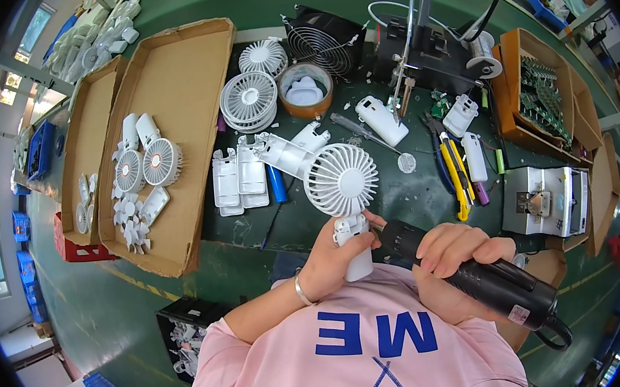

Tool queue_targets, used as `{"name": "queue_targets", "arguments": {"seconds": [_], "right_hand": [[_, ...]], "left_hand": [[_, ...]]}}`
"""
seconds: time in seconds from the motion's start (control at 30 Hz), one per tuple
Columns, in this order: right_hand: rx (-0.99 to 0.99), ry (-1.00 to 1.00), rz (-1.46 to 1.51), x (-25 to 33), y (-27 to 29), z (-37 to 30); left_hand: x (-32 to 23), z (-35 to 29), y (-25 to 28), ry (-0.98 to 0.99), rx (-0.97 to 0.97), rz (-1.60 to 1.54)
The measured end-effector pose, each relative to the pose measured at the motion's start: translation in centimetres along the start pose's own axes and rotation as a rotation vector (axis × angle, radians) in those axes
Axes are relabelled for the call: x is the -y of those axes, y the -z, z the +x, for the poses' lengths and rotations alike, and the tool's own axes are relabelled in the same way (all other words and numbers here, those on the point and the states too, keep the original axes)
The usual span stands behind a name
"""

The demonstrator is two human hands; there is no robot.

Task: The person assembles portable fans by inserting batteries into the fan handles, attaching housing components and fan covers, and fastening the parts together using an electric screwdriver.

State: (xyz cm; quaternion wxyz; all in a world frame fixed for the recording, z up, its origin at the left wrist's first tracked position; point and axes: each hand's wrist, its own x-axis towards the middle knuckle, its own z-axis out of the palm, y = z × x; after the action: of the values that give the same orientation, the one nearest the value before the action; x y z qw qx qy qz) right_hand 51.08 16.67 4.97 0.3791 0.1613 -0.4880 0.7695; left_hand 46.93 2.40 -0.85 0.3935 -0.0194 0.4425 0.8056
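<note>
My left hand (325, 260) is closed round the white handle of a small handheld fan (343, 181), whose round slatted head points away from me over the table edge. In my right hand (452, 258) is a black electric screwdriver (499, 285), held level with its cord trailing at the lower right. The screwdriver's tip reaches the fan handle just below the head; my fingers hide the exact contact. Beyond the fan head lie an open white handle shell (282, 154) and a grey-handled screwdriver (352, 125).
Cardboard trays (167, 73) with fan parts stand at the left. White casings (238, 177), a blue battery cell (277, 184), fan cages (249, 99) and a tape roll (306, 90) crowd the table. A yellow cutter (458, 177), soldering stand (423, 51) and circuit board box (537, 96) are at right.
</note>
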Motion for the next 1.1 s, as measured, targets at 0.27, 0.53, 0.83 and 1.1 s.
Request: {"name": "queue_targets", "arguments": {"seconds": [0.27,0.53,0.83,1.1], "right_hand": [[-0.018,-0.069,-0.122,-0.1,0.3,-0.5],[-0.128,0.165,-0.377,1.0,4.4,1.2],[-0.576,0.008,-0.629,0.3,14.0,1.6],[-1.001,-0.463,0.022,0.9,15.4,-2.4]], "left_hand": [[0.9,-0.1,0.0,-0.008,-0.038,0.123],[0.0,0.3,0.0,0.097,0.018,-0.106],[0.3,0.9,0.9,0.018,0.289,-0.487],[0.1,0.4,0.8,0.008,0.103,-0.327]]}}
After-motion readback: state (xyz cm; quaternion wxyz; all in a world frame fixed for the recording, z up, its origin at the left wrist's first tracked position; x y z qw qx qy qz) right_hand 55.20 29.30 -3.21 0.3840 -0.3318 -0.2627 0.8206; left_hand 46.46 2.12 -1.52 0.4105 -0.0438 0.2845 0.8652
